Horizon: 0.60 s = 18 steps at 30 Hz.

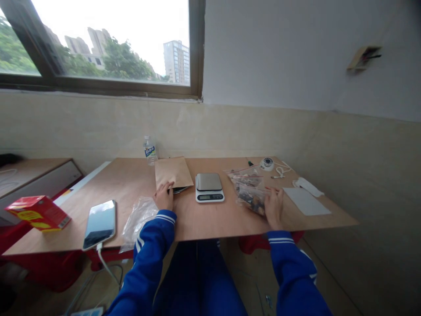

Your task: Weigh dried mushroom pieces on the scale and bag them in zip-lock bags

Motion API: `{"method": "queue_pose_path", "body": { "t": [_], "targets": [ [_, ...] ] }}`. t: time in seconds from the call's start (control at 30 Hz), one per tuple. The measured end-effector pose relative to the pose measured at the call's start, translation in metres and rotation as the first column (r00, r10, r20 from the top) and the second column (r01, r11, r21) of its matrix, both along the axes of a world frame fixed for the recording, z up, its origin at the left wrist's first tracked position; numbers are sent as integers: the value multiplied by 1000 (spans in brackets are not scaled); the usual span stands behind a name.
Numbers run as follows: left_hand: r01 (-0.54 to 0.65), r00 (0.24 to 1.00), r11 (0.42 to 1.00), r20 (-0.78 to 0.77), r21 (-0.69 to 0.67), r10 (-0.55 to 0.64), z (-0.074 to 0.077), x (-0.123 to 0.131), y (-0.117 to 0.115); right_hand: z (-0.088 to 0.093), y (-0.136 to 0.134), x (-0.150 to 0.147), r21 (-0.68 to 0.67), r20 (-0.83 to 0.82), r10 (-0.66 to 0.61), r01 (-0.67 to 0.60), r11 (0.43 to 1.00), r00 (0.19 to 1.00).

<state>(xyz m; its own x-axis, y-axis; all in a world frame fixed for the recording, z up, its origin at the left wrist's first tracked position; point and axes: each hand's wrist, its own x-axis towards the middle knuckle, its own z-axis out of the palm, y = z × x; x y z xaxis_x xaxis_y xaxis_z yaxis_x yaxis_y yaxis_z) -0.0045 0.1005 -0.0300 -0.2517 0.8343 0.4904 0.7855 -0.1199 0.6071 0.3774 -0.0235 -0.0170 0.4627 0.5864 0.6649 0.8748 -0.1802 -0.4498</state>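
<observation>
My left hand (164, 196) lies on the near edge of a brown paper envelope (173, 171), its fingers stretched over the paper. A dark, flat item (180, 190) peeks out from under that edge; what it is I cannot tell. Between my hands stands a white digital kitchen scale (209, 188) with a bare steel plate. My right hand (274, 205) is closed on the right edge of a clear zip bag (252, 195) holding small dark and brown pieces. More zip bags (243, 172) lie just behind it. A crumpled clear plastic bag (140, 219) rests beside my left wrist.
Farther left are a phone (100, 224) on a white cable and a red box (38, 213). A plastic bottle (149, 151) stands at the back. On the right lie a white sheet (306, 201), a white cloth-like item (308, 186) and a round white camera (267, 163).
</observation>
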Motion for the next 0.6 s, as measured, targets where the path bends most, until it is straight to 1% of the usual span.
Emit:
{"method": "queue_pose_path", "body": {
  "t": [0.07,0.13,0.23,0.3,0.33,0.37,0.43,0.47,0.5,0.53,0.57,0.6],
  "targets": [
    [-16,999,994,36,107,12,-5,0,3,-2,-2,-7,23,10,12,-12,1000,1000],
    [-45,997,975,65,217,32,-5,1,3,-9,-6,-16,11,39,30,-30,999,999],
    [-116,990,925,116,362,79,0,3,-2,-29,-6,-24,-78,94,77,-70,994,993],
    [-149,985,897,142,415,98,4,4,-7,-35,2,-25,-122,99,98,-85,989,990],
    [-168,982,885,153,434,111,5,4,-9,-33,7,-27,-124,93,97,-85,989,991],
    [-181,980,873,162,452,119,6,4,-10,-27,13,-31,-108,86,94,-84,991,992],
    [-186,978,853,176,488,113,6,4,-13,-4,23,-54,-34,67,119,-116,993,991],
    [-178,979,846,178,503,101,6,3,-14,10,26,-73,13,57,178,-179,984,982],
    [-167,980,842,178,513,86,5,3,-14,24,27,-97,37,44,316,-318,947,948],
    [-154,982,843,176,515,72,4,2,-15,34,28,-125,18,17,507,-507,862,862],
    [-141,983,852,174,504,59,3,2,-16,42,28,-155,-52,-20,693,-693,719,720],
    [-125,984,866,172,483,46,2,1,-17,45,30,-184,-126,-62,808,-808,575,585]
  ]
}}
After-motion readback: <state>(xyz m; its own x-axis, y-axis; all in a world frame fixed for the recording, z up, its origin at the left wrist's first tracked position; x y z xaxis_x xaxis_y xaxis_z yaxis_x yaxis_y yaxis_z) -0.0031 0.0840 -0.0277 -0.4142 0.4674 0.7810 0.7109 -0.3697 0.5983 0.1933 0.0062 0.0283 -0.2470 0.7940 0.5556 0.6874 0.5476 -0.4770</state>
